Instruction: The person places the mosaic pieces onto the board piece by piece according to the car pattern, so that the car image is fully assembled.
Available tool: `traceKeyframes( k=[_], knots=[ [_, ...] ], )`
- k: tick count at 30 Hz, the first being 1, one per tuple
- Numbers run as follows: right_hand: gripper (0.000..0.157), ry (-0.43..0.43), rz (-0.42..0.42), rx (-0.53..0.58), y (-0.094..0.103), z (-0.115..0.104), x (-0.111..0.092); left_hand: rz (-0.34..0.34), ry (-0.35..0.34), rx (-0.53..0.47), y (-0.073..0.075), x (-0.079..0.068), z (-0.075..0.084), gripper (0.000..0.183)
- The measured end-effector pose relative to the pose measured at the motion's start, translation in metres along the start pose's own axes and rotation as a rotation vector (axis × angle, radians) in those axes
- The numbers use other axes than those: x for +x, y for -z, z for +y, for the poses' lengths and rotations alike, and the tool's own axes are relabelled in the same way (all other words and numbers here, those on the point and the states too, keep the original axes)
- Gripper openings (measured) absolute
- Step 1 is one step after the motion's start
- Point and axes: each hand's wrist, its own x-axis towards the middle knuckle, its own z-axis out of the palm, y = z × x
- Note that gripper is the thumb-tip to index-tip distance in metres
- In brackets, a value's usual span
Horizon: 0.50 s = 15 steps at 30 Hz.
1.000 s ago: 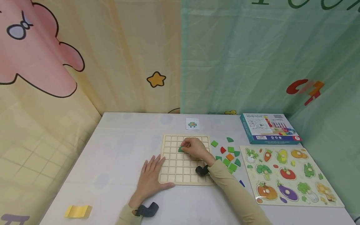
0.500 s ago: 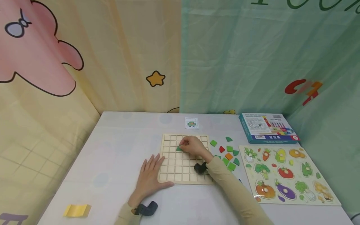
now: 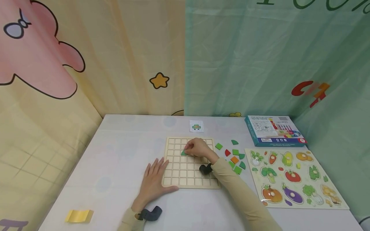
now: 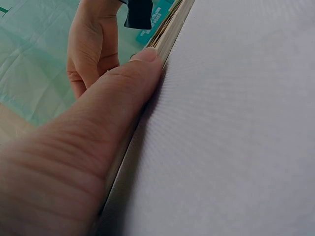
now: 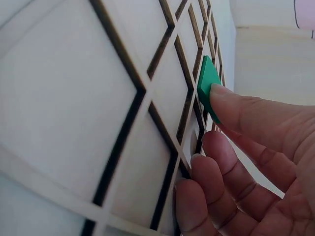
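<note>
My right hand (image 3: 199, 148) is over the upper part of a wooden grid board (image 3: 180, 183). Between its thumb and forefinger it pinches a dark green quarter-circle tile (image 5: 208, 83), right at the grid's raised lines; the other fingers curl near the board. My left hand (image 3: 154, 181) lies with fingers spread along the board's lower left corner. In the left wrist view its thumb (image 4: 123, 83) rests along the board's edge. Just right of the board lie loose tiles: green squares (image 3: 235, 151), green quarter-circles (image 3: 234, 142), a red quarter-circle (image 3: 227, 152) and an orange square (image 3: 234, 159).
A small pattern card (image 3: 196, 126) lies behind the board. At the right is a vegetable puzzle board (image 3: 300, 205), with a flat teal-edged box (image 3: 274, 130) behind it. A folded yellow piece (image 3: 79, 216) sits at the front left. Curtains hang behind the table.
The right hand has shifted very slightly with the green tile, still pinching it over the same part of the grid. The left hand stays in place. The head view has drifted a little.
</note>
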Motion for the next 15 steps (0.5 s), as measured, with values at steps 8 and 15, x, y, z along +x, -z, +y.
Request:
traceKeyframes(
  k=[8,15],
  knots=[
    [0.008,-0.016,0.003,-0.009,-0.0003,-0.0016,-0.0010,-0.001,0.004,-0.005,0.0013,-0.0008,0.0003,0.110],
    [0.011,-0.047,-0.017,-0.042,0.0005,-0.0027,-0.0010,-0.004,0.005,0.000,0.0001,-0.0004,0.0001,0.110]
  ],
)
